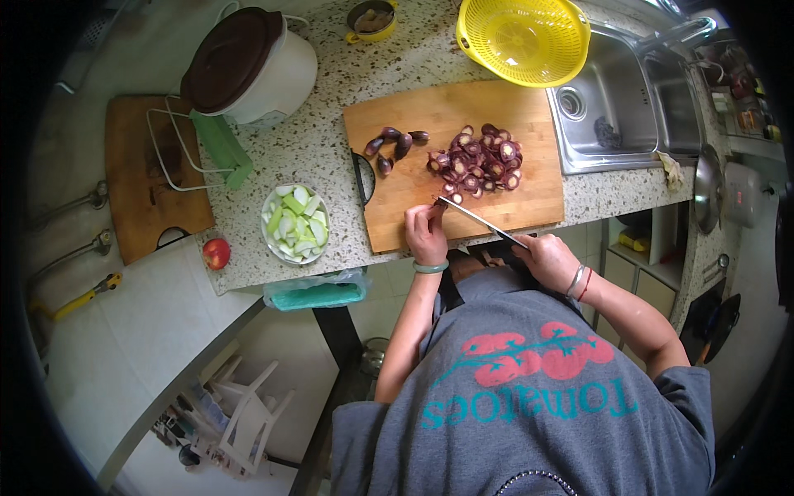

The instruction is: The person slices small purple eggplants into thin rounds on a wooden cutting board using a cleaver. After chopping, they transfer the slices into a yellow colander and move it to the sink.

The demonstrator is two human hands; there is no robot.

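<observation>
At the near edge of a wooden cutting board [513, 112], my left hand [426, 236] is closed, fingertips pinching a small dark purple vegetable [439, 203]. Its exact kind I cannot make out. My right hand [550, 263] grips the handle of a knife [480, 221], whose blade slants left with its tip by the held piece. Just beyond lies a heap of round slices [477, 159] with purple rims and pale centres. Several whole purple vegetables [403, 146] sit on the board's left part.
A bowl of pale green chunks [295, 223] and a red apple [217, 254] stand left. Behind are a lidded white pot [285, 78], a small yellow pan [370, 25] and a yellow colander [521, 37]. A steel sink [608, 99] lies right; a lined bin [314, 291] hangs below the counter edge.
</observation>
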